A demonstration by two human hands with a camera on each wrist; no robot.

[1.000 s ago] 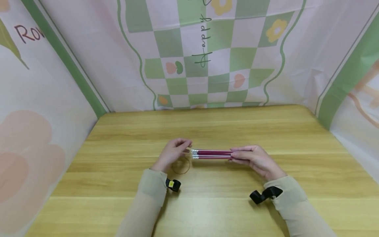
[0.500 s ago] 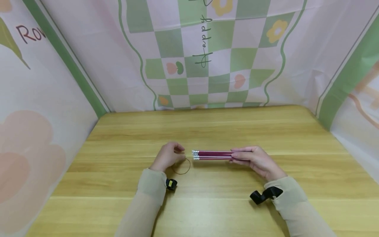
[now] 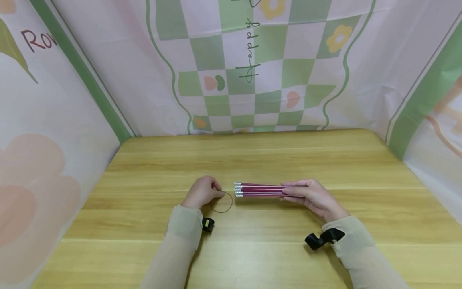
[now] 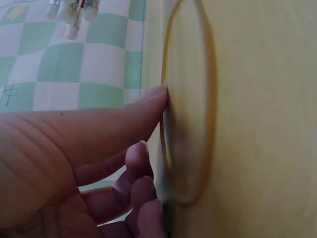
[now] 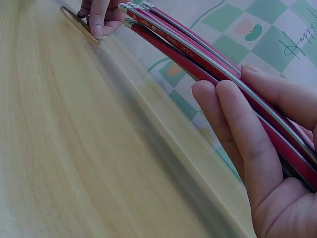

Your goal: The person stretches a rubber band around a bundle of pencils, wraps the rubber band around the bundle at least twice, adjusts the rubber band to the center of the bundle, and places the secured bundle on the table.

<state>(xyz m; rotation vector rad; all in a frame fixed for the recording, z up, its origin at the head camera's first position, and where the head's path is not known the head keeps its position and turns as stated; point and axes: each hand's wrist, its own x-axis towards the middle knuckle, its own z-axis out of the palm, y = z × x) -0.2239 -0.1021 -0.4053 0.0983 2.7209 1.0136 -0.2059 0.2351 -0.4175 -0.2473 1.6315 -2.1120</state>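
Note:
My left hand is down at a thin brown rubber band, its thumb tip right on the band's edge and its other fingers curled beside it. The left wrist view shows the rubber band as a loop by the table, with the thumb across its near side. My right hand grips a bundle of several dark red, white-striped pencils by one end. They point left, level above the table, with their white erasers and silver ferrules foremost. In the right wrist view my fingers wrap the pencils.
The wooden table runs back to a fabric wall with a green checked print. More printed fabric stands on the left and right sides. Black wrist cameras sit at both cuffs.
My left hand has drawn back from the eraser ends and come down to the rubber band, its thumb and fingers closing together. The right hand holds the pencils in place; their eraser ends have spread slightly.

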